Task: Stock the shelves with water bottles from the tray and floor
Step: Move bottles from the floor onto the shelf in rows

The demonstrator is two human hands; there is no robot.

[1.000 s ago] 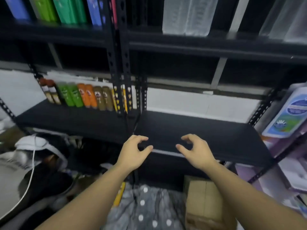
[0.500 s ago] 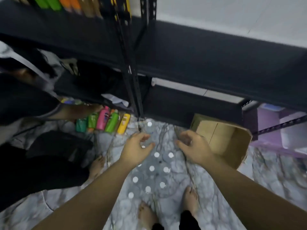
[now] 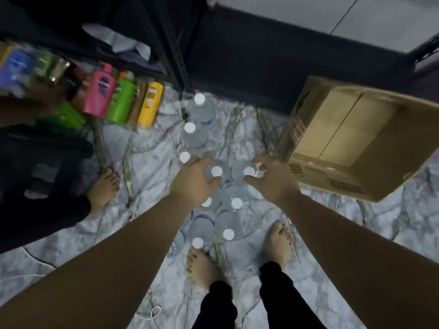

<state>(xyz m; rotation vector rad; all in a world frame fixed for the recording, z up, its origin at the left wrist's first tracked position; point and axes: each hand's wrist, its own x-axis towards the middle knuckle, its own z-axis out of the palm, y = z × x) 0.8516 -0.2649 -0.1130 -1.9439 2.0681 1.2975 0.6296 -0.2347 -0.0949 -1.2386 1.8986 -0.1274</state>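
Several clear water bottles [image 3: 199,108] with white caps stand upright in a cluster on the marble-patterned floor [image 3: 332,233], right in front of my bare feet. My left hand [image 3: 193,180] hovers over one bottle [image 3: 216,171], its thumb and fingers spread on either side of the cap. Beside it, my right hand [image 3: 273,180] curves the same way around the neighbouring bottle [image 3: 249,171]. Neither hand plainly grips. The black bottom shelf [image 3: 261,55] lies behind the bottles. No tray is in view.
A tilted cardboard box [image 3: 344,138] stands to the right of the bottles. Pink [image 3: 101,91], green [image 3: 121,100] and yellow [image 3: 150,103] bottles lie at the left by the shelf post [image 3: 175,55]. Another person's foot [image 3: 104,186] and dark clothing fill the left.
The view has swung down from the middle shelf to the floor. Both hands have dropped from in front of the shelf onto the cluster of water bottles.
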